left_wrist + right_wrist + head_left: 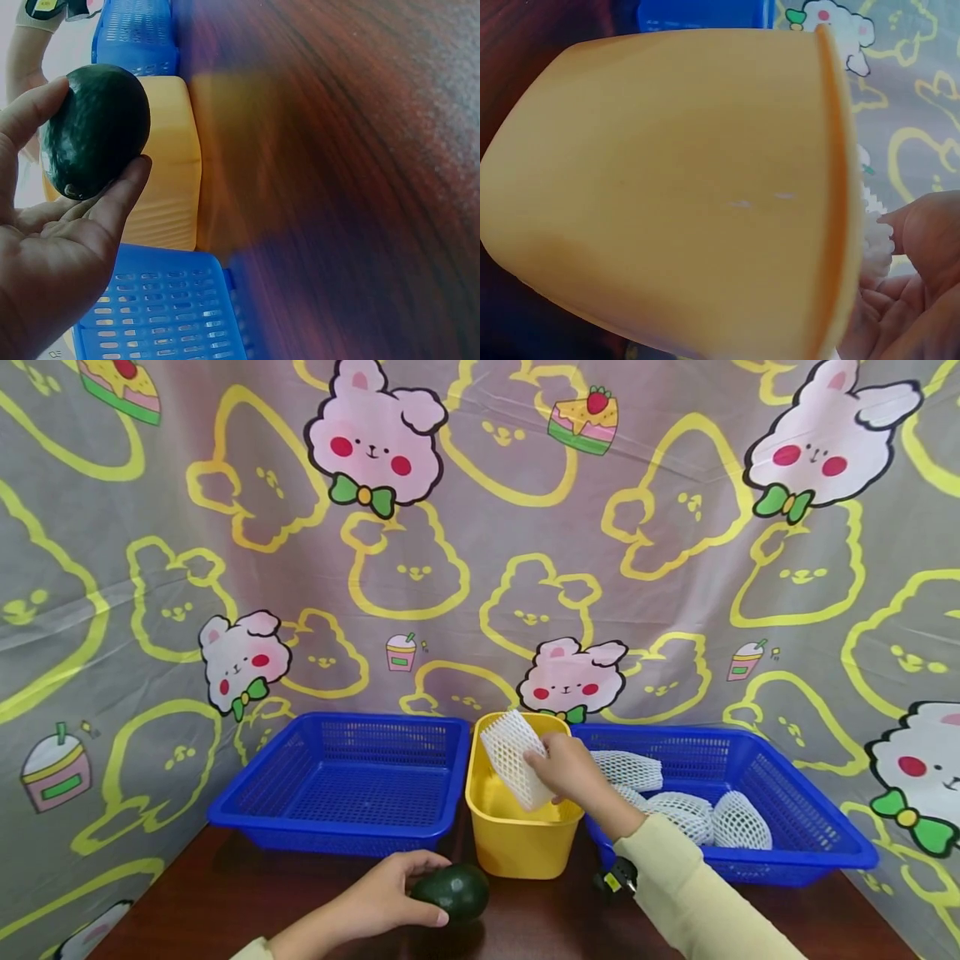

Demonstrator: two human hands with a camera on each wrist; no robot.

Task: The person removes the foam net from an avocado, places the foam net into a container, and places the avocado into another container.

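Observation:
A shiny dark green avocado (452, 893) is held between the thumb and fingers of my left hand (386, 893), just above the table in front of the yellow bin. In the left wrist view the avocado (101, 127) shows bare skin and its stem end. My right hand (568, 766) pinches a white foam net sleeve (516, 756) over the mouth of the yellow bin (525, 847). Seen from the right wrist, the bin's wall (667, 180) fills most of the view and hides part of the sleeve (876, 244) beside the fingers.
A blue basket (341, 839) with nothing in it stands left of the bin. Another blue basket (795, 864) on the right holds several things in white foam nets (741, 822). All stand on a dark wooden table (187, 902) before a printed cloth (480, 527).

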